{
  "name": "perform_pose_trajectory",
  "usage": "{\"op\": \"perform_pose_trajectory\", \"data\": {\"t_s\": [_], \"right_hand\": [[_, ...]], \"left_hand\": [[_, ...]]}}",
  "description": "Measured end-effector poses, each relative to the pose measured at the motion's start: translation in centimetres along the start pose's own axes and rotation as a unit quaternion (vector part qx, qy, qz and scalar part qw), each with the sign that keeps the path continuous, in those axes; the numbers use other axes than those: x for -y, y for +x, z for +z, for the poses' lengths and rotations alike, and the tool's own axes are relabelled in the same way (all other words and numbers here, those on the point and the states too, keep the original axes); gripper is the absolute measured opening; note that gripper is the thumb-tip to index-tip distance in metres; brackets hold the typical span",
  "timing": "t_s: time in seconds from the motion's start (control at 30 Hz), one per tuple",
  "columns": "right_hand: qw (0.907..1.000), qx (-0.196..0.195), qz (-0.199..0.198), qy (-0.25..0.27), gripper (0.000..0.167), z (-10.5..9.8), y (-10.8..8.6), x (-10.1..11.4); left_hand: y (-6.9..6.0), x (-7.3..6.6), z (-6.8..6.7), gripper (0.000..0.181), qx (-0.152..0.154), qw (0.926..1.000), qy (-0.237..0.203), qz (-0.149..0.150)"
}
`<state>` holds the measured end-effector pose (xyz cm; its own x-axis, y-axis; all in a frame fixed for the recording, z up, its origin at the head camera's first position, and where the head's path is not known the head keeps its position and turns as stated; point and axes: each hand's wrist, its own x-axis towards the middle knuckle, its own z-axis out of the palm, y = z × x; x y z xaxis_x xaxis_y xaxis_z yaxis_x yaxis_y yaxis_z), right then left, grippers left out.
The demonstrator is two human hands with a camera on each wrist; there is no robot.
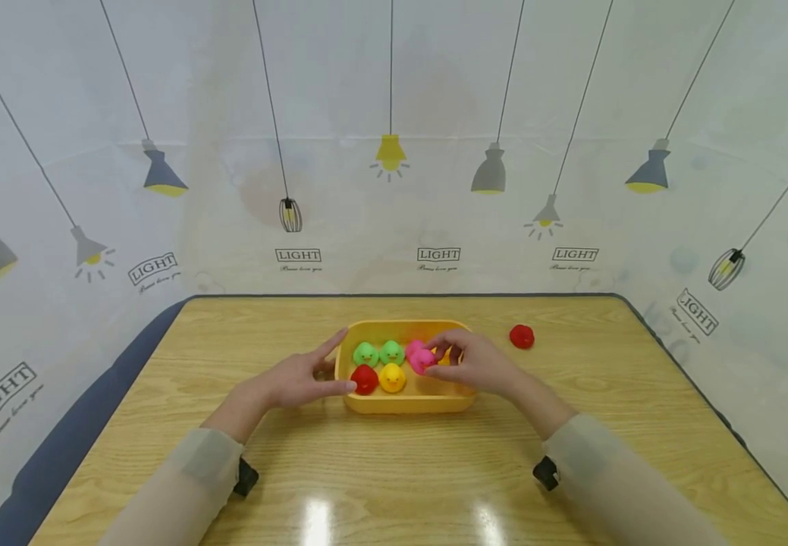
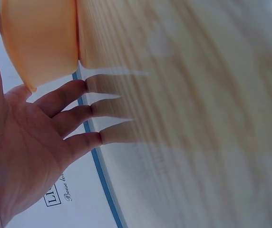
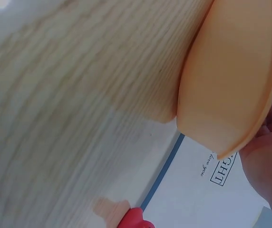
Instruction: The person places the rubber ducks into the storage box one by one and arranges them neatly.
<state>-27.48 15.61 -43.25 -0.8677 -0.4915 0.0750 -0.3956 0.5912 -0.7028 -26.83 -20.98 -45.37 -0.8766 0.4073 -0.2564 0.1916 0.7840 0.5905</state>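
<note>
My right hand (image 1: 478, 364) pinches a pink rubber duck (image 1: 424, 362) inside an orange plastic tray (image 1: 407, 405). Another pink duck lies just behind it, partly covered. Two green ducks (image 1: 365, 354) sit in the tray's back row, with a red duck (image 1: 364, 379) and a yellow duck (image 1: 393, 378) in front. Something yellow-orange shows behind my right fingers, mostly hidden. At the tray's left end my left hand (image 1: 298, 379) rests with thumb and index finger spread along the rim. Its other fingers reach down straight beside the wall in the left wrist view.
A second red duck (image 1: 522, 337) lies on the wooden table (image 1: 394, 462), to the right of the tray. Around the table hangs a white curtain (image 1: 394, 220) printed with lamps. Each wrist carries a small black device (image 1: 246, 478).
</note>
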Motion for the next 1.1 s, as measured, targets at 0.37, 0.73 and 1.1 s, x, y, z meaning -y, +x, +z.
{"op": "perform_pose_trajectory", "data": {"t_s": [0.37,0.73,1.1], "right_hand": [[0.9999,-0.005,0.007,0.007,0.034,1.0,0.6,-0.9],[0.9987,-0.011,0.038,-0.031,0.032,1.7,0.4,-0.6],[0.9937,0.015,0.061,-0.093,0.029,2.1,0.7,-0.5]], "left_hand": [[0.0,-0.2,0.1,0.106,0.003,1.0000,-0.001,-0.001],[-0.1,0.0,-0.1,0.107,0.000,1.0000,0.006,0.001],[0.0,-0.1,0.0,0.107,0.001,1.0000,0.007,0.004]]}}
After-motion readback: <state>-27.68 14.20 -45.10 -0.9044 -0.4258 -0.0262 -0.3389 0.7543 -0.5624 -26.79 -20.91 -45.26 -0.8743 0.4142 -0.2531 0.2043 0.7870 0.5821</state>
